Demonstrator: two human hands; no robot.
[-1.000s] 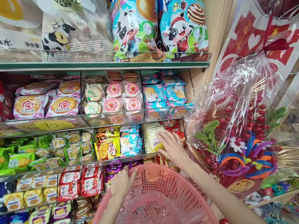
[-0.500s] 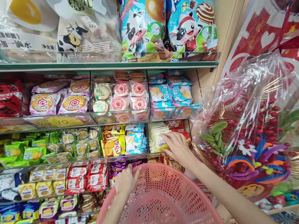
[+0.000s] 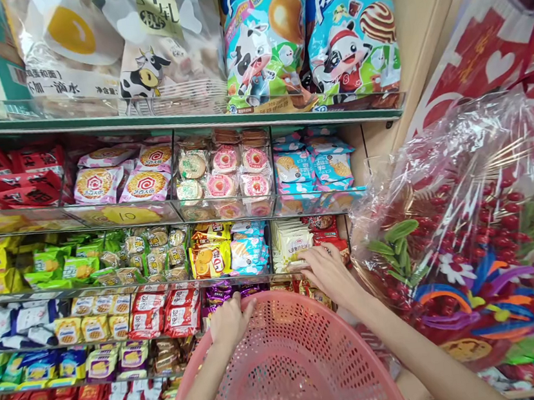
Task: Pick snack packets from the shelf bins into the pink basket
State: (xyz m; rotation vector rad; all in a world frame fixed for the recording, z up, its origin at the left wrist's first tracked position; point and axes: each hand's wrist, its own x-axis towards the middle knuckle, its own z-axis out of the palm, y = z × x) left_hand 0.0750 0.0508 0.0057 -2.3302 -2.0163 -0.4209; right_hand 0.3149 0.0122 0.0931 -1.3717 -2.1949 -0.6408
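A pink perforated plastic basket (image 3: 288,372) is right below me, tilted toward the shelves, with no goods visible in it. My left hand (image 3: 229,321) grips its far rim, fingers over the edge and thumb along the inside. My right hand (image 3: 327,270) reaches past the rim to a shelf compartment of pale cream flat packets (image 3: 292,242) standing in a row. Its fingers are extended and slightly bent, the tips at the lower right edge of the front packet; whether they touch it I cannot tell. Red packets (image 3: 323,227) lie just behind this hand.
Clear dividers and a front lip (image 3: 238,280) edge the compartments. Yellow packets (image 3: 210,259) and blue-white packets (image 3: 250,254) sit left of the pale ones. Large candy bags (image 3: 352,40) stand above. At right, a plastic-wrapped bouquet of red berries (image 3: 473,213) bulges close to my right forearm.
The view has swung slightly left, so the shelves appear further right. My right hand has slid a little down the pale packets, uncovering more of the front one. My left hand keeps its hold.
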